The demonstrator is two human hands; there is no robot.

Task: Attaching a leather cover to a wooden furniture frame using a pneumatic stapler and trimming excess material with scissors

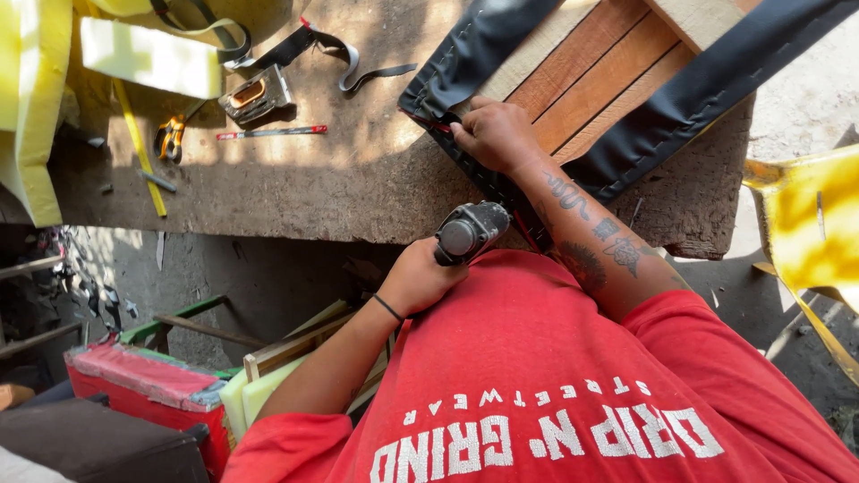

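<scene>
- The left hand (419,279), clenched, holds a heavy, rigid dark pneumatic staple gun (469,230) at the table (295,192) edge.
- The right hand's (490,134) grip pinches soft, pliable black vinyl fabric (465,54) against the stiff wooden slat frame (595,76).

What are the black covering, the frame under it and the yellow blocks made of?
Black covering: likely faux leather or vinyl, matte, stitched seam. Frame: bare wood slats, visible grain. Yellow blocks: looks like upholstery foam, soft cut edges.

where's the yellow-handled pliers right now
In the head view, the yellow-handled pliers lie at upper left on the workbench, beside the long yellow strip and left of the metal stapler.
</scene>
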